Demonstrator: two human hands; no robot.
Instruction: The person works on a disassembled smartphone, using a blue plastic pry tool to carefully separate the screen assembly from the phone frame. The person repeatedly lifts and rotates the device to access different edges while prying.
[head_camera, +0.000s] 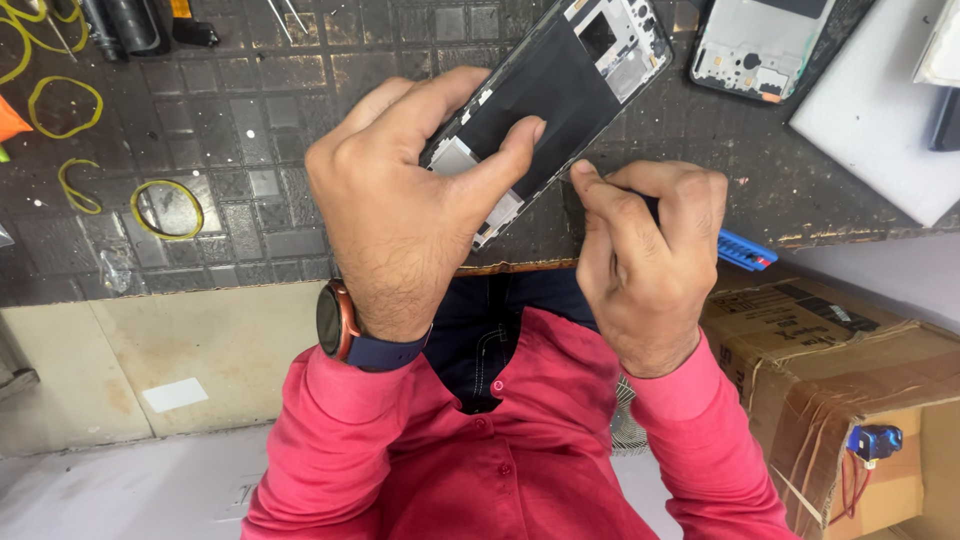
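Note:
My left hand (400, 200), with a watch on the wrist, grips the lower end of an opened phone (570, 70) that lies slanted on the dark work mat (260, 100). Its thumb presses on the phone's black inner panel. The phone's upper end shows a bare white frame with cutouts. My right hand (645, 260) is curled just right of the phone's lower edge, pinching a small dark tool (651, 206) that the fingers mostly hide. The thumb tip almost touches the phone's side.
A second phone frame (755, 45) lies at the top right beside a white slab (880, 120). A blue tool (745, 250) sits at the mat's edge. Yellow rubber bands (165, 208) lie at the left. A taped cardboard box (830, 350) stands at the lower right.

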